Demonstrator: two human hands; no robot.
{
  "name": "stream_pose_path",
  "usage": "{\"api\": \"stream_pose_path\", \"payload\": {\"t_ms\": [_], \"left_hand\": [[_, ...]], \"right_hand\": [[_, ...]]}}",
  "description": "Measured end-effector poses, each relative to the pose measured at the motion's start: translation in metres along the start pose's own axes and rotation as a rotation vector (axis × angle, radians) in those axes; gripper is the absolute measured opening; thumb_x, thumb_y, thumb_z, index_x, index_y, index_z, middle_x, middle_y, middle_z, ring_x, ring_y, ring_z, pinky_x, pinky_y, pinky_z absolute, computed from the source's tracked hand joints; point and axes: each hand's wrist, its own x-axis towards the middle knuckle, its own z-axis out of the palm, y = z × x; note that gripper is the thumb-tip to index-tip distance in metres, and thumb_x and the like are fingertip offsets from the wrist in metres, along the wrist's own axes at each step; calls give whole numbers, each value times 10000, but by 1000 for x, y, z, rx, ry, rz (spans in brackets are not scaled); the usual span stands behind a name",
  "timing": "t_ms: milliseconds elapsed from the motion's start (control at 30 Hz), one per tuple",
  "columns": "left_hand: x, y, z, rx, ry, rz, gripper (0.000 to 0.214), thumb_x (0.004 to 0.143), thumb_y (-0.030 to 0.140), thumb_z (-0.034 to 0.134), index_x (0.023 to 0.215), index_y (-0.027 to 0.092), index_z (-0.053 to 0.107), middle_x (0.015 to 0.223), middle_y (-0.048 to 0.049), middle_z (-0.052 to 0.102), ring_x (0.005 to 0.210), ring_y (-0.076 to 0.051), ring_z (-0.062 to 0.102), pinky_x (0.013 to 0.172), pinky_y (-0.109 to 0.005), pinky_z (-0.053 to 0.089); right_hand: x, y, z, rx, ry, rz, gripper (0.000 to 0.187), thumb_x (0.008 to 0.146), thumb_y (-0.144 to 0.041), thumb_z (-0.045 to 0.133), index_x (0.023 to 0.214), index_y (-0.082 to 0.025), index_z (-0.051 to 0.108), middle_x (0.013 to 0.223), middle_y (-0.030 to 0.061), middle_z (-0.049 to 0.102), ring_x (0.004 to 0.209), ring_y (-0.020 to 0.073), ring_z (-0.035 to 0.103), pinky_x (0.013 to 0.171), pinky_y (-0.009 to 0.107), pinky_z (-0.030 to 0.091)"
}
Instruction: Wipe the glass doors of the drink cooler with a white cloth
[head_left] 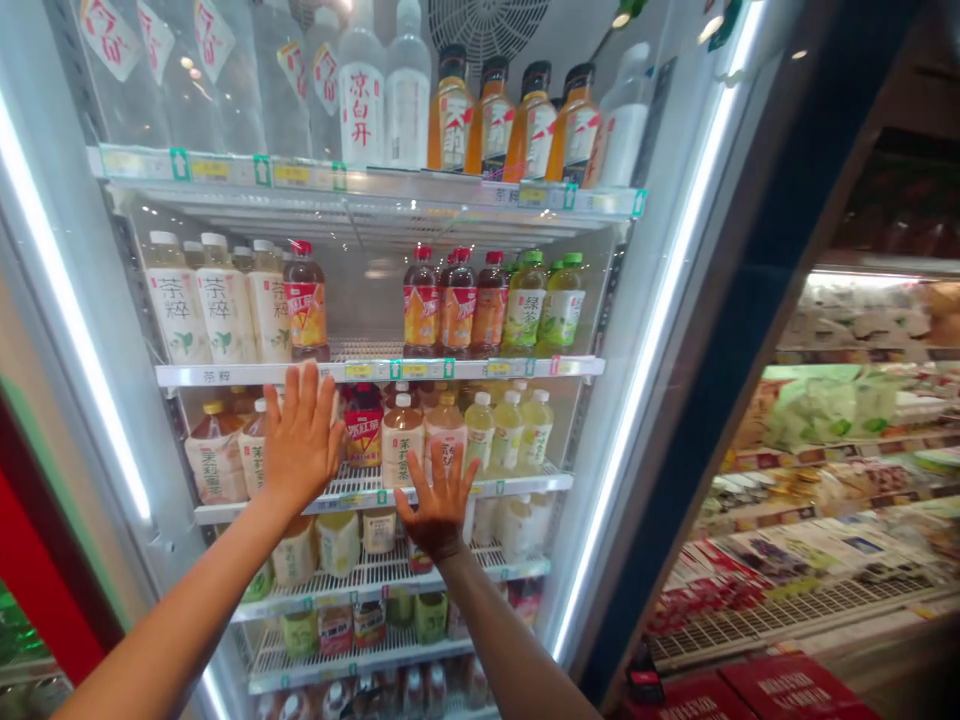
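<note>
My left hand (301,445) is raised with its fingers stretched upward, in front of the left half of a lit drinks fridge. It covers part of the third shelf, beside a red-labelled iced tea bottle (364,432). Lower and to the right, my right hand (435,510) has its fingers spread before a jasmine tea bottle (403,440) and a pink-labelled bottle (447,425). Neither hand holds anything. I cannot tell whether the palms touch a glass door or hang in the air. Above my left hand stands a single red-capped iced tea bottle (305,305).
White-labelled tea bottles (217,305) fill the second shelf's left; green tea bottles (527,305) stand right. Water bottles (361,100) and orange drinks (495,120) line the top shelf (420,182). A dark frame (750,280) separates the fridge from packaged-food shelves (817,545). Red boxes (787,690) sit lower right.
</note>
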Motion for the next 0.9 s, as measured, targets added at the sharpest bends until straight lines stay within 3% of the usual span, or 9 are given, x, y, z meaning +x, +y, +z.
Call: {"api": "stream_pose_path", "payload": {"t_ms": [67,167,233,400,467,567,633,800,900], "left_hand": [[-22,24,-1,-20,5,107,764,1014,322,429,1653,190,32,1722,-84,71,1610,-219,-40,1330,-479,-32],[-55,58,-6,-54,-4,306,700,1021,300,374,1653,279,74,1666,7,330,1592,-88,48,1327,-315,44],[-38,70,-3,-52,-7,354,684,1026,298,360,1653,278,85,1643,6,385,1591,-86,70,1327,-317,51],[68,99,26,10,-29,268,734,1020,352,432,1645,123,123,1720,-149,128,1616,-293,-1,1317,-568,-12],[66,122,37,12,-51,345,708,1019,359,431,1640,135,175,1732,-117,75,1618,-280,-17,1323,-537,-14],[23,149,40,-11,-75,543,648,1009,325,415,1629,227,254,1739,9,95,1616,-161,-31,1331,-384,-25],[11,155,38,-21,-98,616,643,994,311,424,1620,275,282,1730,59,159,1611,-106,-27,1328,-331,-24],[72,149,42,35,-166,430,682,1012,353,420,1640,187,212,1732,-87,160,1626,-273,24,1324,-571,3],[63,151,40,36,-149,433,660,1018,355,417,1629,174,249,1730,-77,178,1625,-264,7,1328,-534,-24]], "right_hand": [[1,1,-10,2,-24,-5,694,939,-287,621,1599,-270,404,1706,72,290,1589,415,187,1244,732,245],[4,21,-32,-3,-17,-7,732,978,-267,524,1657,-283,251,1706,30,297,1582,332,265,1284,606,302],[10,48,-46,-13,12,22,751,992,-257,480,1673,-267,164,1724,32,246,1585,326,256,1282,628,280],[23,127,-54,-51,93,190,732,1018,-208,409,1672,-185,80,1746,139,109,1618,345,79,1226,771,136],[22,145,-49,-55,106,204,725,1026,-208,391,1670,-163,60,1741,162,119,1622,320,70,1236,755,107],[15,153,-43,-49,94,181,728,1024,-226,407,1668,-136,81,1730,170,169,1619,322,95,1254,726,101],[11,152,-42,-46,89,177,733,1018,-226,415,1667,-126,91,1727,175,179,1615,341,107,1252,730,108],[11,148,-44,-46,93,187,743,1006,-214,414,1670,-136,90,1726,173,188,1609,362,132,1238,748,150],[12,148,-45,-50,99,179,740,1007,-210,411,1669,-132,90,1727,172,182,1609,360,136,1240,744,157]]}}
